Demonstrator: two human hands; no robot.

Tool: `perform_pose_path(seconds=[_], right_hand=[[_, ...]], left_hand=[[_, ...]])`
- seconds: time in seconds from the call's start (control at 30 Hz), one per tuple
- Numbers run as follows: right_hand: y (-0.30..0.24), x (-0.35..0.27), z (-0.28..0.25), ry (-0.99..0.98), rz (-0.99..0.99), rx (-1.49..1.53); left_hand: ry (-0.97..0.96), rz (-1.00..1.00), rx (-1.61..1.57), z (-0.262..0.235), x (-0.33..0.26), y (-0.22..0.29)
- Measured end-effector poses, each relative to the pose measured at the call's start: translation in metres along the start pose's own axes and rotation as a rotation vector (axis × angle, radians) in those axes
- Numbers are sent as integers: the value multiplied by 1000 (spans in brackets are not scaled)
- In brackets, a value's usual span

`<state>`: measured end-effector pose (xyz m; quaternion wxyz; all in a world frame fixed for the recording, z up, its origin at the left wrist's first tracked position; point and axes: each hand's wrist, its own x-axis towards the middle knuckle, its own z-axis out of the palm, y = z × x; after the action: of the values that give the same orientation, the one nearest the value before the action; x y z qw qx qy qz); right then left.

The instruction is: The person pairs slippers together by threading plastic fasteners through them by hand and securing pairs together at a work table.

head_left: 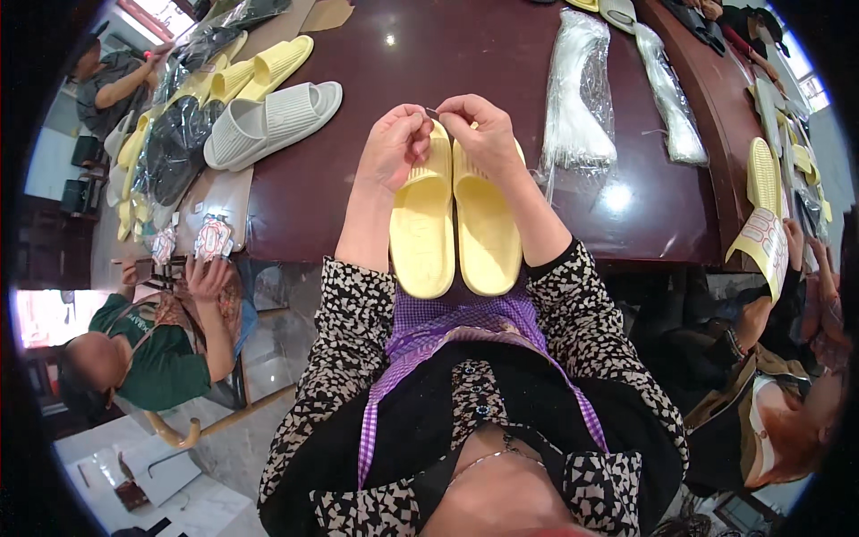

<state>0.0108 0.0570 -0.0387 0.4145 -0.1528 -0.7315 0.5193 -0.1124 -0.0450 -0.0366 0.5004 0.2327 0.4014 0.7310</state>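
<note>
A pair of yellow slippers lies side by side in front of me, the left slipper (422,246) and the right slipper (489,242), toes pointing away and heels at the table's near edge. Over the left slipper's strap, my left hand (398,145) is closed with its fingertips pinched. My right hand (480,136) is also pinched, above the right slipper's strap. Between both sets of fingertips shows a short, thin, dark piece, too small to name. The two hands nearly meet, and they partly hide the slippers' straps and toes.
The dark red table (465,54) carries grey slippers (268,125) and yellow slippers (259,72) at left. Clear bags of white strands (577,98) lie at right. Co-workers sit on both sides; one holds a printed tag (213,236), another a yellow printed sheet (761,246).
</note>
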Motion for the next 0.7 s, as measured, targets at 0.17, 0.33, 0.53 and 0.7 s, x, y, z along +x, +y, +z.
perform_pose_path(seconds=[0.17, 0.33, 0.53, 0.7], right_hand=[[-2, -2, 2, 16, 21, -31], [-2, -1, 3, 30, -23, -74], [-4, -1, 2, 12, -24, -124], [-3, -2, 2, 61, -81, -208]], left_hand=[[17, -24, 7, 0, -1, 0], [-3, -19, -2, 0, -1, -1], [12, -11, 12, 0, -1, -1], [52, -20, 45, 3, -1, -2]])
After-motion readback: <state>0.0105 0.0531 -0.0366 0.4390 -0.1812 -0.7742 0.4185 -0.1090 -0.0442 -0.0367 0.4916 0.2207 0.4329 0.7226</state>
